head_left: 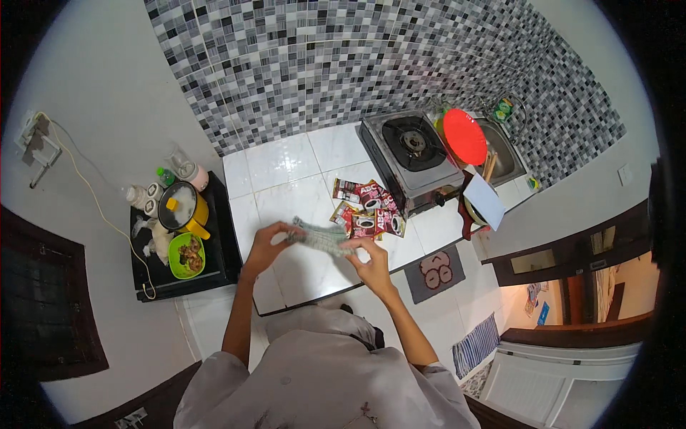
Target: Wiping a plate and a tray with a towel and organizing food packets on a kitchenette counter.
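Note:
Over the white tiled counter [293, 284], my left hand [266, 250] and my right hand [372, 264] pinch the two ends of a pale green and white strip [323, 239]. The strip is limp, a little creased and blurred, so I cannot tell if it is cloth or wrapping. Just beyond my right hand lies a loose pile of dark red coffee sachets [369, 223], several of them overlapping. Part of the pile sits behind the strip's right end.
A gas stove [414, 146] stands right of the sachets, then a red plate [464, 137] by the sink [509, 159]. On the left, a black stand [223, 268] bears a yellow pot [203, 216], a green bowl [174, 270] of food and jars. A grey mat [434, 274] lies on the floor.

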Motion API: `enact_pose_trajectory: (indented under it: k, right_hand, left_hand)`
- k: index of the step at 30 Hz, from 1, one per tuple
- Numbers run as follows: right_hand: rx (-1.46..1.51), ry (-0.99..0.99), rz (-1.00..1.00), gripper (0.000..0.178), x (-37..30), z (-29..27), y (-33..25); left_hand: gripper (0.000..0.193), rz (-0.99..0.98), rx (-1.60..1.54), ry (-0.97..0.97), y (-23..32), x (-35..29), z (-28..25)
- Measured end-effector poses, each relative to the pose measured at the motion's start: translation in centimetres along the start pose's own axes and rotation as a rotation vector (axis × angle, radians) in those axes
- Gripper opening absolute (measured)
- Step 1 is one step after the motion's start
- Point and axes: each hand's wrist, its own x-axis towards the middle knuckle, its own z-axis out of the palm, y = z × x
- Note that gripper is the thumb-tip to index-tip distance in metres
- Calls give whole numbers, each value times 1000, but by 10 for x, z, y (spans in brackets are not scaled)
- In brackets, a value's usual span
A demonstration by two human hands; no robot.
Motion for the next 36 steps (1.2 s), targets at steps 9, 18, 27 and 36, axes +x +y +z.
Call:
enact_pose_trajectory:
  k: [9, 18, 27, 36]
  right_hand:
    - [62, -395, 241, 32, -82, 33, 53]
    - [-143, -106, 165, 35, -24, 61, 86]
    - [-632, -282, -143, 73, -3, 132, 113]
    - [-684, -336, -143, 75, -17, 126, 124]
  left_hand:
    - [27, -194, -216, -134, -74, -109, 36]
    - [36, -502, -59, 223, -93, -72, 50]
    - [65, 11, 823, 119, -127, -29, 108]
    - [51, 87, 770, 123, -143, -36, 108]
